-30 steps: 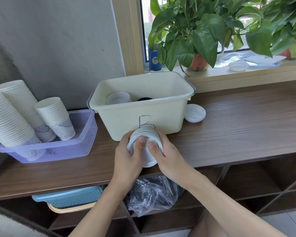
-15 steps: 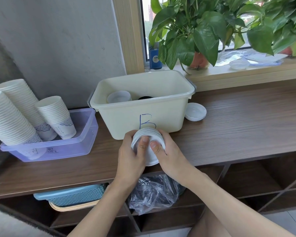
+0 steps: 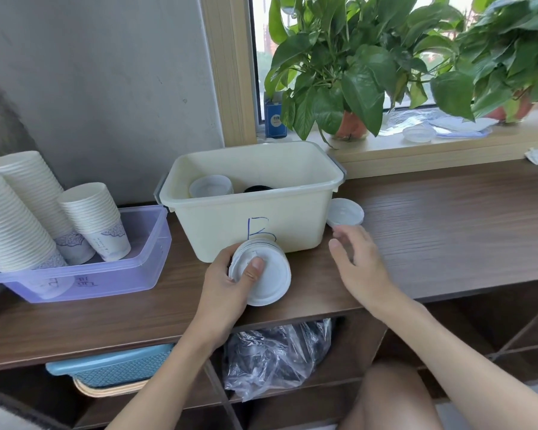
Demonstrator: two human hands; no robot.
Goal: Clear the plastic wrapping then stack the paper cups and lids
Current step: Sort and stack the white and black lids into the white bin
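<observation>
My left hand [image 3: 230, 280] grips a stack of white lids [image 3: 269, 274] in front of the cream bin [image 3: 252, 225] marked with a blue letter, thumb pressed on the top lid. My right hand [image 3: 357, 262] hovers open to the right of the stack, fingers spread, just short of a small pile of white lids [image 3: 345, 211] lying on the wooden counter beside the bin. Inside the bin sit more white lids [image 3: 211, 187] and something dark. Stacks of paper cups [image 3: 28, 209] lean in a purple tub [image 3: 106, 274] at the left.
A clear plastic bag [image 3: 277, 358] sits crumpled on the shelf under the counter, next to a blue basket [image 3: 112, 367]. Potted plants [image 3: 354, 72] and plastic items stand on the window sill behind. The counter [image 3: 463, 218] runs on to the right.
My right hand has let go of the lid stack and moved right toward the lids beside the bin. My left hand keeps holding the stack alone.
</observation>
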